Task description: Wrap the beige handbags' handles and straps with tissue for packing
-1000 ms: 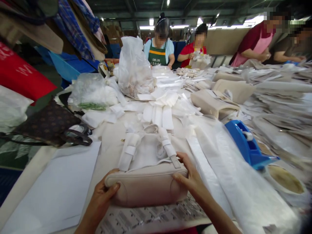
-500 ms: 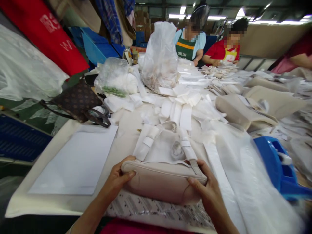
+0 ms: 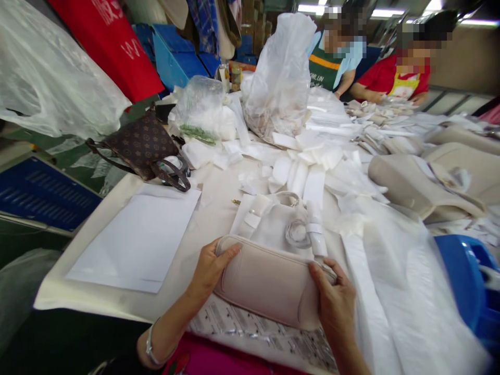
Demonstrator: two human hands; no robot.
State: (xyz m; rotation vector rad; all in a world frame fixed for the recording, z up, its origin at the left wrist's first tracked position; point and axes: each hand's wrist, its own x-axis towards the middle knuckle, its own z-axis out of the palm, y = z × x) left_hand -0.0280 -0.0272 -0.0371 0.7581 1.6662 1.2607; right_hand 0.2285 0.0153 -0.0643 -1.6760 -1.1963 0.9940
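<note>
A beige handbag [image 3: 269, 281] lies near the table's front edge, its smooth bottom panel turned up toward me. My left hand [image 3: 207, 268] grips its left end, thumb on top and fingers behind it. At the right end my right hand [image 3: 335, 291] holds it the same way. Beyond the bag lie its straps, wrapped in white padding [image 3: 253, 213], and a coiled clear-wrapped piece [image 3: 297, 233]. Printed plastic film [image 3: 250, 325] is spread under the bag's near side.
White paper sheets [image 3: 136, 239] lie on the left, below a brown patterned bag [image 3: 140, 146]. A large clear plastic bag [image 3: 279, 78] stands farther back. On the right are white film [image 3: 402, 271], a blue tool [image 3: 464, 281] and beige bags [image 3: 406, 182]. Two people [image 3: 336, 62] work across the table.
The handbag has tipped so that more of its bottom panel faces me, its left end raised. Both hands have kept their hold. The whole view has shifted.
</note>
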